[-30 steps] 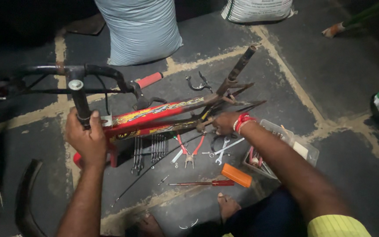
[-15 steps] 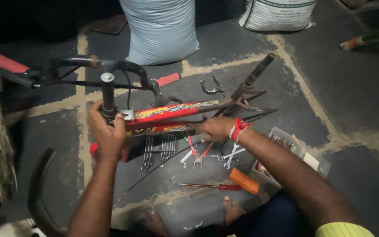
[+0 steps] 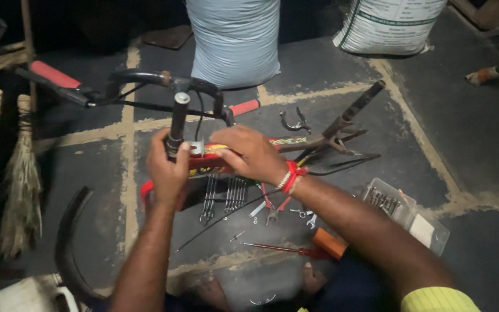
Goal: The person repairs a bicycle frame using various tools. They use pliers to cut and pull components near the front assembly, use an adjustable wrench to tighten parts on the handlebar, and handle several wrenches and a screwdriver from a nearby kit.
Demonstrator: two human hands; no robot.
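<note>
A red bicycle frame (image 3: 215, 163) lies across the dark stone floor (image 3: 463, 138), its head end toward the person and its rusty rear stays (image 3: 342, 130) reaching away to the right. A black stem (image 3: 177, 124) rises from the head of the frame and carries black handlebars (image 3: 163, 78) with red grips (image 3: 54, 74).

The left hand (image 3: 167, 170) is wrapped around the lower part of the stem, fingers closed on it. The right hand (image 3: 249, 153) lies over the top of the frame just beside the stem, fingers curled down onto the tube; whether it pinches anything small there is hard to tell. A red thread band (image 3: 293, 173) circles the right wrist.

Just below the frame, a row of spanners (image 3: 223, 196) lies on the floor, with red-handled pliers (image 3: 270, 208) beside them. Nearer the person lie a red screwdriver (image 3: 284, 249) and an orange block (image 3: 329, 242). A clear plastic box (image 3: 402, 211) of small parts sits to the right.

A curved black mudguard (image 3: 67, 242) lies at the left, near a straw broom (image 3: 21, 179). Two sacks, one grey (image 3: 235, 40) and one white (image 3: 388, 26), stand well beyond the handlebars.
</note>
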